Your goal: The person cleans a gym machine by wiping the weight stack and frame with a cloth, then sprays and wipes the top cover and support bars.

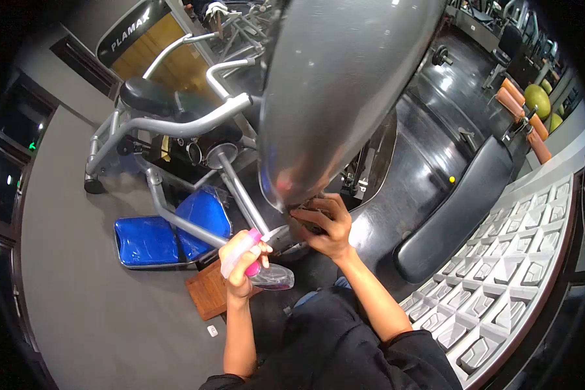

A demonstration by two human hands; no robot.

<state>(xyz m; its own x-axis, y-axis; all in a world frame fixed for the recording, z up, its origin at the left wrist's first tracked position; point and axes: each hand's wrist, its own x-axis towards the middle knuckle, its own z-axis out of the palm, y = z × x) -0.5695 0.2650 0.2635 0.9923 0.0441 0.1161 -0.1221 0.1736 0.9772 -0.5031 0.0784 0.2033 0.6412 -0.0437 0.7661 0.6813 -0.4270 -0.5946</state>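
Observation:
My left hand (pixel 242 260) is wrapped round a spray bottle (pixel 276 277) with a pink and white sprayer head and a clear body. The bottle lies tilted, its clear end pointing right. My right hand (pixel 326 227) is up against the lower end of a large, glossy dark grey machine cover (pixel 331 97), its fingers bent. Whatever those fingers hold, if anything, is hidden in shadow there. A grey metal frame tube (pixel 240 195) runs down between the two hands from the machine.
A blue padded seat (pixel 146 240) and a brown wooden block (pixel 208 292) are at lower left. A black bench pad (pixel 455 208) lies to the right, beside a white patterned panel (pixel 500 279). Grey curved handlebars (pixel 169 127) stand at upper left.

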